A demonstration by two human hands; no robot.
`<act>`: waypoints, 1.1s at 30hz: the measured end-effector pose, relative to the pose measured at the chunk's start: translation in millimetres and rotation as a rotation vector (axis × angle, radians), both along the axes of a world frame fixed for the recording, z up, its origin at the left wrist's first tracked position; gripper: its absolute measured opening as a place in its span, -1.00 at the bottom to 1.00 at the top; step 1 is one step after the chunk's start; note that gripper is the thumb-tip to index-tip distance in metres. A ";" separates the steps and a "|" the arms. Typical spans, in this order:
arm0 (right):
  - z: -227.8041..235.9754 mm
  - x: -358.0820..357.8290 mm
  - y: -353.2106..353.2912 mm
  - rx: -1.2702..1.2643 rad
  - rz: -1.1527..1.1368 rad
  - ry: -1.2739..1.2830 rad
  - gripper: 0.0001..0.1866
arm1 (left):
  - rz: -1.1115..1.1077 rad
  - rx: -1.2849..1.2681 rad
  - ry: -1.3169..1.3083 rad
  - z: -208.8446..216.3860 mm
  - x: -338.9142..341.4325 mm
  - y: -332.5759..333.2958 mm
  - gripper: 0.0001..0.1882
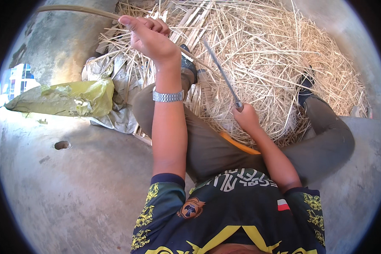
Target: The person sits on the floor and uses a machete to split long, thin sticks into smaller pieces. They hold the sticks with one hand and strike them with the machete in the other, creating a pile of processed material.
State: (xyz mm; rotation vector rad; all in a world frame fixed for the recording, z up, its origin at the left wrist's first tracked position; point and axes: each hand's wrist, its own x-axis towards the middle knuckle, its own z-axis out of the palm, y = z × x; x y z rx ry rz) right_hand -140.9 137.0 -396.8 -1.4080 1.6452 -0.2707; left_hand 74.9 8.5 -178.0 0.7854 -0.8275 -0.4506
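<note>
A long bamboo strip [78,9] is pinched in the raised left hand [148,36], while a knife [222,75] is clenched in the right hand [245,118] above the straw pile [279,55].

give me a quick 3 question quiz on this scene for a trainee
1. True or false: the left hand grips a long thin pale cane strip raised above the knee.
2. What does the right hand hold? A) a slim grey metal blade B) a hammer C) a brush
3. Fill in: the crumpled yellow-green plastic bag lies on the grey concrete floor to the person's ____.

Key: 1 true. 2 A; the blade points up and away over the heap of pale straw-like shavings. 3 left.
</note>
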 end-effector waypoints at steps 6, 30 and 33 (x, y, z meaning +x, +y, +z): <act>-25.0 -20.4 -3.8 0.075 0.055 0.125 -0.69 | 0.036 -0.015 0.035 1.4 -6.3 -4.2 -0.28; 18.5 0.3 -5.9 -0.362 -0.157 -0.328 -0.81 | -0.120 -0.319 0.042 130.8 10.6 110.3 -0.33; 5.6 -4.3 -10.3 -0.272 -0.282 -0.398 -0.80 | -0.286 -0.389 0.077 132.7 13.9 123.0 -0.33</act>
